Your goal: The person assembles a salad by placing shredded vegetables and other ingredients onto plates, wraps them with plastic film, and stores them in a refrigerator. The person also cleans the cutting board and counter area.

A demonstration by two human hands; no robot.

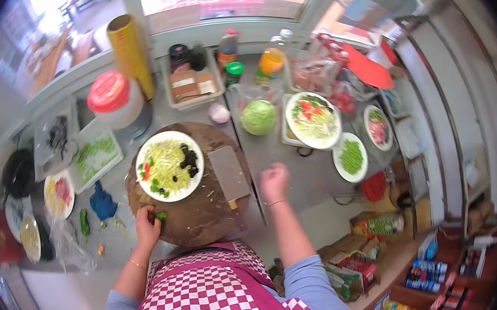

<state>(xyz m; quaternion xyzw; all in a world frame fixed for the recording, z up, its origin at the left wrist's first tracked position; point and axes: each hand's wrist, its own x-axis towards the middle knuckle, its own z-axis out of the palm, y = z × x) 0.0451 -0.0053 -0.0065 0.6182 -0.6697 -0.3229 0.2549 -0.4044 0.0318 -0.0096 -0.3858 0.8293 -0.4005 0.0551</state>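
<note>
On a round wooden chopping board stands a white plate of shredded yellow-green vegetable, black fungus and bits of red and green pepper. My left hand is at the board's lower left edge, its fingers at a small piece of green pepper; whether they grip it is unclear. A cleaver lies flat on the board's right side. My right hand hovers to the right of the board, blurred, with fingers curled; nothing shows in it.
Behind the board are a red-lidded jar, an onion and a cabbage. Filled plates stand at the right. A blue cloth, a green pepper and a tray of chopped greens lie left.
</note>
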